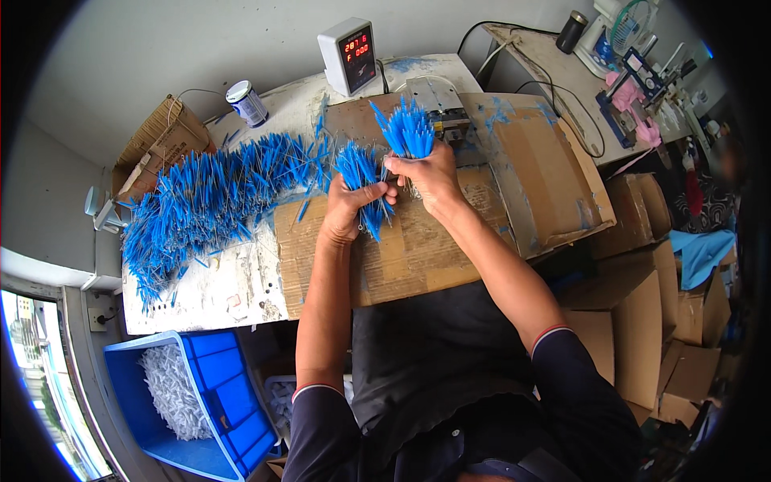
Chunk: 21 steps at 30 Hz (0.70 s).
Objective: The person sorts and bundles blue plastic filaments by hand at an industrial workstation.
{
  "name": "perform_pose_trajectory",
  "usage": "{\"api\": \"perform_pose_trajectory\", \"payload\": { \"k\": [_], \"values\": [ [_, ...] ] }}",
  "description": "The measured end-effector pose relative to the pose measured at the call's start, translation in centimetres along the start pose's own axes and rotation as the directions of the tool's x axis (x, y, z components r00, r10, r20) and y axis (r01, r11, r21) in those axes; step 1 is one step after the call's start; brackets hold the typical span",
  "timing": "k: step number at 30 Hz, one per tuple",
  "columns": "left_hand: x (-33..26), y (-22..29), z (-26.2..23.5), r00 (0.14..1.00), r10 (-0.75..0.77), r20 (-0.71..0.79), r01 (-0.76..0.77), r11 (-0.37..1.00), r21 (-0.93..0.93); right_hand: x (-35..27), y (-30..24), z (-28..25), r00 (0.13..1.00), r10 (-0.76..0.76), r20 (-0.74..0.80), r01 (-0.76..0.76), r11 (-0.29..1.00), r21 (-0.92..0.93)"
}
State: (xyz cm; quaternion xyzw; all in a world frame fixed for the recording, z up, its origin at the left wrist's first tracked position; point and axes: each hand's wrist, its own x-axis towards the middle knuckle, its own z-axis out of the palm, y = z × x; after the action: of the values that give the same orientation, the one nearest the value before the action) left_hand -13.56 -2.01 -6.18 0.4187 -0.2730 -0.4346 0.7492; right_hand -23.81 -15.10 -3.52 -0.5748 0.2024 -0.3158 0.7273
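Note:
Both my hands are above the cardboard-covered part of the table. My left hand (347, 207) is closed around a bunch of slender blue pointed pieces (358, 165), some sticking up and some hanging below the fist. My right hand (432, 175), a little farther and to the right, grips another bunch of the blue pointed pieces (410, 131), tips upward. Thumbs and fingers of the two hands nearly meet. To the left lies a long heap of the same blue pieces (213, 189), with thin metallic shafts showing among them. Their exact kind cannot be made out.
Behind my hands stand a digital counter (350, 56) with red digits and a small metal machine (434, 100). A can (246, 104) and an open carton (165, 145) border the heap. A blue crate (229, 402) holds whitish pieces, lower left. Cardboard boxes (634, 337) crowd the right.

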Motion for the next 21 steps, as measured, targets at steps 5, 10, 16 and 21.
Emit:
{"api": "perform_pose_trajectory", "payload": {
  "k": [5,10,16,21],
  "values": [
    [-0.01,-0.11,0.00,0.996,0.008,-0.088,-0.008,1.000,0.001,-0.55,0.85,-0.11,0.995,0.023,-0.100,-0.010,0.991,0.134],
    [0.24,-0.30,-0.47,0.998,-0.018,-0.054,0.015,0.999,-0.051,-0.58,0.66,-0.27,0.998,0.003,-0.060,0.006,0.987,0.162],
    [0.44,-0.24,-0.05,0.994,-0.010,-0.109,0.007,1.000,-0.023,-0.20,0.90,-0.80,1.000,0.014,-0.022,-0.008,0.972,0.237],
    [0.30,-0.29,-0.24,0.993,-0.016,-0.118,0.014,1.000,-0.017,0.04,0.88,-0.94,1.000,0.020,-0.001,-0.020,0.980,0.199]
  ]
}}
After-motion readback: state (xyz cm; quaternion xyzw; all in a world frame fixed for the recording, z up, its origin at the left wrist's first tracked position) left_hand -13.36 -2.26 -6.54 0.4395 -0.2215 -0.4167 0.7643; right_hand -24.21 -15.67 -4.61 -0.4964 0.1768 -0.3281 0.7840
